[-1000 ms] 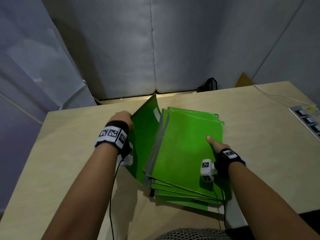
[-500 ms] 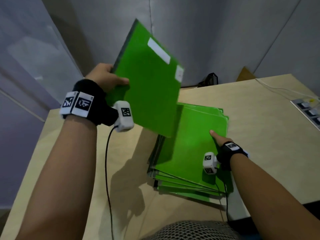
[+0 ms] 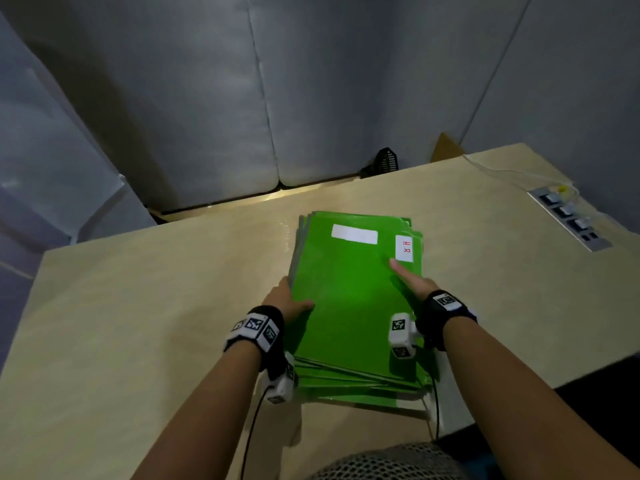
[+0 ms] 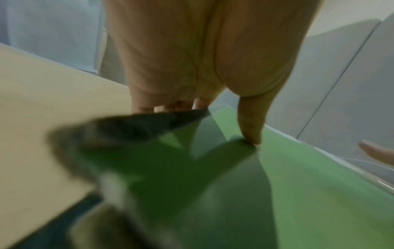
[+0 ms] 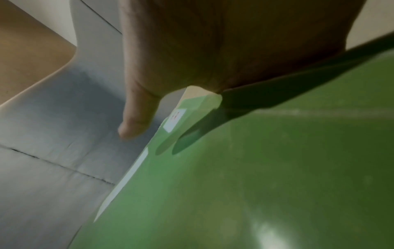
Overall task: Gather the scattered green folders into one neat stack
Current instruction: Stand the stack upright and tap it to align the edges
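A stack of green folders [image 3: 349, 382] lies in the middle of the beige table [image 3: 138, 306]. The top green folder [image 3: 349, 299] shows a blank white label and a white label reading "HR". My left hand [image 3: 291, 301] holds this folder's left edge, thumb [image 4: 251, 128] pressed on top and fingers tucked under the edge. At the right side is my right hand [image 3: 417, 285]. Its straight thumb [image 5: 136, 118] hovers over the folder [image 5: 277, 168] near the "HR" label, and its fingers are hidden past the right edge. The stack's near edges are fanned unevenly.
A grey power strip [image 3: 568, 216] with a white cable [image 3: 502, 171] sits at the table's right edge. A small black object [image 3: 384, 164] and brown cardboard [image 3: 445, 147] stand behind the far edge, against grey padded wall panels. A mesh chair [image 3: 381, 462] is below me.
My left hand swung a folder from the table's left up into the air, then laid it face up on the stack. The right hand stayed at the stack's right side.
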Tool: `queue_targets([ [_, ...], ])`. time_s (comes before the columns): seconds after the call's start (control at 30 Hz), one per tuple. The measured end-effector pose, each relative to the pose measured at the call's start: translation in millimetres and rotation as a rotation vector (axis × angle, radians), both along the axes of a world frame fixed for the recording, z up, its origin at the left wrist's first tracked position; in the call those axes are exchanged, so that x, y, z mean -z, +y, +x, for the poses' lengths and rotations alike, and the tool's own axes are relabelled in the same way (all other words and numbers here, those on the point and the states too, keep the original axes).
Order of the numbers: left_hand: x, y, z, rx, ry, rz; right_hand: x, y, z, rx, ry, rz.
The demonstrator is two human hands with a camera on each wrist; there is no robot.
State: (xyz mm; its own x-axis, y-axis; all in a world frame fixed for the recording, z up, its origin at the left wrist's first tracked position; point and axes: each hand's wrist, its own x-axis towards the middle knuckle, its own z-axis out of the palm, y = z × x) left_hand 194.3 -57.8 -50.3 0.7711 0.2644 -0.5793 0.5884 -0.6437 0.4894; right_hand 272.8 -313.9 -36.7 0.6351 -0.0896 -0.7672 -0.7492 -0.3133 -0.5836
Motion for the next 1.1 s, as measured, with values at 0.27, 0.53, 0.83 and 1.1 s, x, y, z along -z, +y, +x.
queue_targets([
  [0.27,-4.0,5.7,15.1,-0.289,-0.01,-0.269,10.1,17.8,10.1,0.149,-0.095,-0.013],
  [0.53,-44.5,27.9,7.3,-0.642,-0.06,-0.873,-21.1,56.4,24.8,0.118,-0.455,0.063],
  [0.83,-105.8,71.6,16.8,-0.436,-0.684,-0.774,-72.7,74.4,29.5,0.048,-0.843,0.373],
  [1.1,-92.1,61.1,-8.4,-0.406,-0.759,-0.844,-71.5,65.8,22.4,-0.173,-0.823,0.343],
])
